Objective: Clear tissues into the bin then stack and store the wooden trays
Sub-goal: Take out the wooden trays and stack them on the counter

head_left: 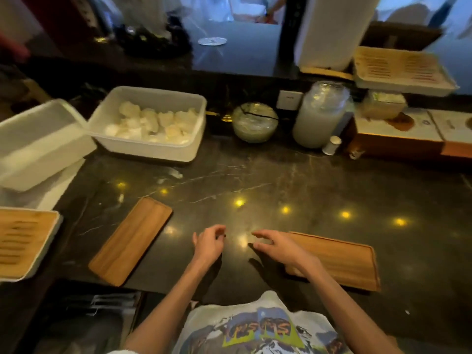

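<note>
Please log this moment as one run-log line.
left hand: empty | right hand: empty, above counter | two flat wooden trays: apart, unstacked

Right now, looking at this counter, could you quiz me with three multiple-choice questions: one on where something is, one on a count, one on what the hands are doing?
1. Where does the white tub of pale lumps sit?
A. At the back left of the counter
B. Between the hands
C. On the right tray

2. How many flat wooden trays lie on the dark counter near the hands?
A. One
B. Two
C. Four

3. What do the hands hold?
A. A tissue each
B. A tray between them
C. Nothing

Answers:
1. A, since it stands far behind the left tray.
2. B, the left tray and the right tray.
3. C, as the left hand and right hand hover with open, empty fingers.
</note>
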